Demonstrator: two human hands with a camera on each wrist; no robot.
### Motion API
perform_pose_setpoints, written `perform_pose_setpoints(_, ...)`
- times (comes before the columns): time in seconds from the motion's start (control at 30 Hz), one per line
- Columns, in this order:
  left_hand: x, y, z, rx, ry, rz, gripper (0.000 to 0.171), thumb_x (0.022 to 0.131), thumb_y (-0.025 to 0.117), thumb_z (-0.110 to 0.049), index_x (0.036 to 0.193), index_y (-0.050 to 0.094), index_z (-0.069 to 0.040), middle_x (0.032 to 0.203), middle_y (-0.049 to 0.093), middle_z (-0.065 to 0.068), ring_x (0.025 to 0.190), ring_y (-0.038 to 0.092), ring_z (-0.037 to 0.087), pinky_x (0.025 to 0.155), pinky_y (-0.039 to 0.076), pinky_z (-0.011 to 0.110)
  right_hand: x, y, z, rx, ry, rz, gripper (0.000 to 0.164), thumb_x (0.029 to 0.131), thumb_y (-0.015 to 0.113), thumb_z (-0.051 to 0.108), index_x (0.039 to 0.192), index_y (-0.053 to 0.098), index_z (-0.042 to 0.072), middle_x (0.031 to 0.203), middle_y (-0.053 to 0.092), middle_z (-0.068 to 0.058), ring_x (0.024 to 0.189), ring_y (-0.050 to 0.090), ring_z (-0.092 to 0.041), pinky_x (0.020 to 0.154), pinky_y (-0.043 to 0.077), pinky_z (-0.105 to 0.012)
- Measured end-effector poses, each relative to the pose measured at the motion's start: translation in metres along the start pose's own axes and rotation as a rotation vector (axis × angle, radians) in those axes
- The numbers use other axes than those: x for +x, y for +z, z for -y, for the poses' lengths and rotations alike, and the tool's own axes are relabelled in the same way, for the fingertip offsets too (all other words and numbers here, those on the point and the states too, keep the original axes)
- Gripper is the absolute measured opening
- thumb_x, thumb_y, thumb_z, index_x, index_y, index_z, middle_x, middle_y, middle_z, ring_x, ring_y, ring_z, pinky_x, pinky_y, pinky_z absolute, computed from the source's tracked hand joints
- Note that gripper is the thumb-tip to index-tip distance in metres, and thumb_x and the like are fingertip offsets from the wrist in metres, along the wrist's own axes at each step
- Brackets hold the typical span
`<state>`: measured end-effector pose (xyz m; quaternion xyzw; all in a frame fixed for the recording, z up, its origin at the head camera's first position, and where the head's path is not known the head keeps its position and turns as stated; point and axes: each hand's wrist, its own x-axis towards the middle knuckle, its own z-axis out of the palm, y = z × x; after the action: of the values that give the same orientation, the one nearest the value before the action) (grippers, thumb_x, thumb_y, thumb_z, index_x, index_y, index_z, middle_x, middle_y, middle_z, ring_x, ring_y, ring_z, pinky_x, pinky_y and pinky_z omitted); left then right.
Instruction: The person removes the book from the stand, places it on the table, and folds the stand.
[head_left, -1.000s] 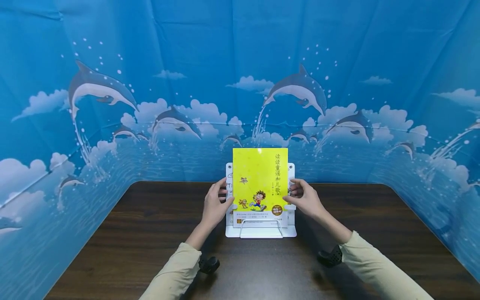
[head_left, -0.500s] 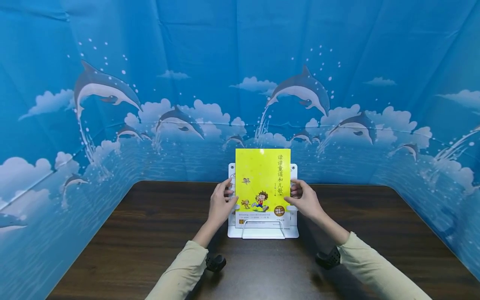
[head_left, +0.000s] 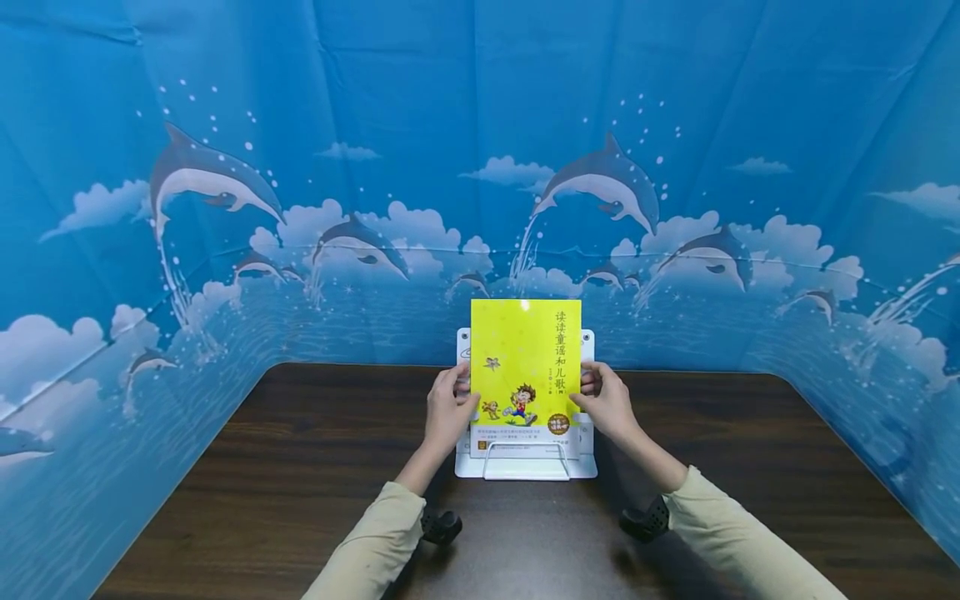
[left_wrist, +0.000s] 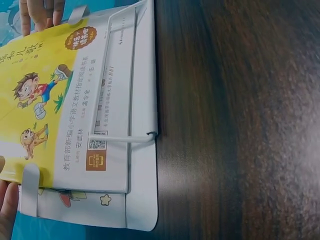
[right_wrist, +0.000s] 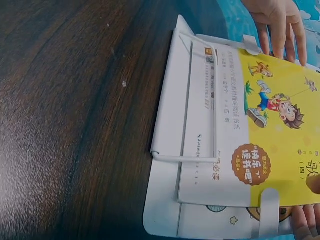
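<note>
A yellow children's book [head_left: 525, 358] with a white lower band leans upright against a white book stand [head_left: 468, 467]. My left hand [head_left: 447, 408] grips the book's left edge, thumb at the front and fingers by the stand's side. On the opposite edge my right hand [head_left: 611, 404] holds it likewise, its thumb on the cover. A wire bar [left_wrist: 117, 138] crosses the foot of the book in the left wrist view. White side clips reach over its edges, one clip [right_wrist: 269, 212] plain in the right wrist view. The fingertips behind the book are hidden.
The stand rests on a dark wood-grain table [head_left: 255, 492]. Close behind it hangs a blue curtain [head_left: 420, 100] printed with dolphins and clouds. Black devices sit at both wrists, such as the left wrist device [head_left: 442, 527].
My head view has shifted slightly, moving the book and stand right in frame. Both forearms have drawn a little inward. Both hands stay at the book's edges, and the book stays on the stand.
</note>
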<state>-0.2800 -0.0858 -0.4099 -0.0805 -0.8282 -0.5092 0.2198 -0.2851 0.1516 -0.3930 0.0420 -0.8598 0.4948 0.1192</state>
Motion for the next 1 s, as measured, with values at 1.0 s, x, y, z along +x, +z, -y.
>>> perform_pose_setpoints(1.0,-0.004,0.003,0.015,-0.064,0.093,0.015,0.064,0.073,0.064,0.013,0.131,0.045,-0.003,0.104,0.05,0.011,0.088,0.052,0.02,0.071,0.053,0.028,-0.007,0.01,-0.022,-0.016,-0.273,-0.071,0.047,0.079,0.06,-0.008,0.122,0.042,-0.001,0.098,0.049,-0.01,0.082,0.048,-0.021,0.065,0.045,-0.021)
